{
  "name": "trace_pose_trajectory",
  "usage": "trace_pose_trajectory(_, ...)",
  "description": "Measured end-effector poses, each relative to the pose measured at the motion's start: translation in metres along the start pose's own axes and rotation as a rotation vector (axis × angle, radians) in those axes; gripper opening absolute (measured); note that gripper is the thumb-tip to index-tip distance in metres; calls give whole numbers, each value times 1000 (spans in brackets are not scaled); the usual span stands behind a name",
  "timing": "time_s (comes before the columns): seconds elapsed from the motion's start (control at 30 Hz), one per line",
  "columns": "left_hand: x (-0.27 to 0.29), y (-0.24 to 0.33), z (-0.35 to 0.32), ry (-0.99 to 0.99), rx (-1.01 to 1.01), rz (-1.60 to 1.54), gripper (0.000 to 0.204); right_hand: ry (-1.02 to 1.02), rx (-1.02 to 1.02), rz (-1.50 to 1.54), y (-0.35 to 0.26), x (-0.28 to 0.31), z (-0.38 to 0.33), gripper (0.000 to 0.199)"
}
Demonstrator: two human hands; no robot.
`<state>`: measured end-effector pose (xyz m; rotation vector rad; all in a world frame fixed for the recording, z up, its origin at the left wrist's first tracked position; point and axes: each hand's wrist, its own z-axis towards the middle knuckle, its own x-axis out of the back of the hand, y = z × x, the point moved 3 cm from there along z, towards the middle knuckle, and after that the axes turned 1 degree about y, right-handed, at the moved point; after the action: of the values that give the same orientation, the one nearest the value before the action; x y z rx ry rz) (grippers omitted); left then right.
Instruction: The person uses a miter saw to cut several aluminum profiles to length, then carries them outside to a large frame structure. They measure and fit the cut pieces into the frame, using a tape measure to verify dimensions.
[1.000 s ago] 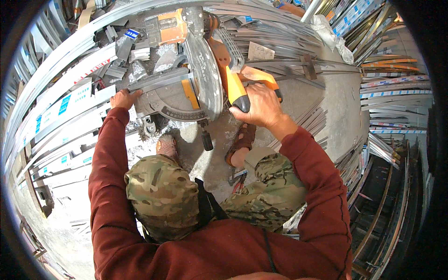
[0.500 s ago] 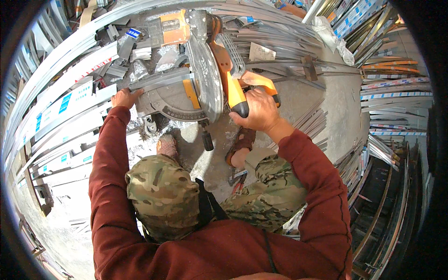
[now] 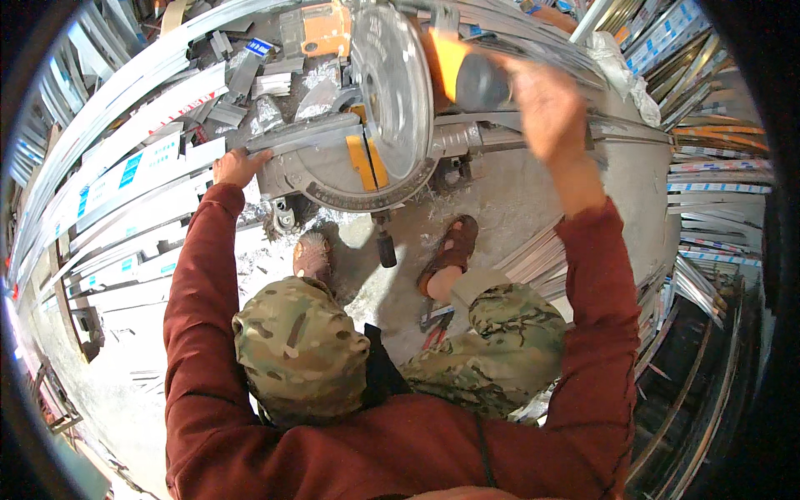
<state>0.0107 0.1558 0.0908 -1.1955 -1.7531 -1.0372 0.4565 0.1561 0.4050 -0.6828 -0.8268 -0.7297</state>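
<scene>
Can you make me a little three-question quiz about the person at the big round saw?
1. True or false: the left hand rests on a long metal strip lying across the saw table.
2. What is the right hand doing? A) touching a sandal B) reaching up by the saw's orange and grey handle C) holding a cup
3. Fill in: the saw blade is shaped like a ____.

Key: 1 true; 2 B; 3 circle (a round disc).
</scene>
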Motion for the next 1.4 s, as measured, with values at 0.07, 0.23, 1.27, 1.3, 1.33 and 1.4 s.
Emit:
trace_pose_trajectory(0.07, 5, 10, 1, -19, -18, 18, 79, 227, 44, 90, 60, -3, 3, 22)
trace_pose_trajectory(0.23, 13, 3, -3, 21, -32, -39, 75, 118, -398, -66, 173, -94, -62, 34)
trace_pose_trajectory(1.27, 99, 28, -274, 773, -435, -755, 20, 71, 567, -416, -233, 107, -30, 31)
trace_pose_trajectory(1.3, 71, -6, -284, 827, -269, -923, 17, 111, 590, -359, -232, 109, -37, 30)
trace_pose_trajectory(1.33, 45, -39, -294, 981, -148, -1119, 15, 146, 612, -315, -234, 113, -44, 29)
trace_pose_trajectory(1.4, -35, -116, -299, 1044, 275, -1607, 24, 104, 573, -291, -236, 104, -64, 26)
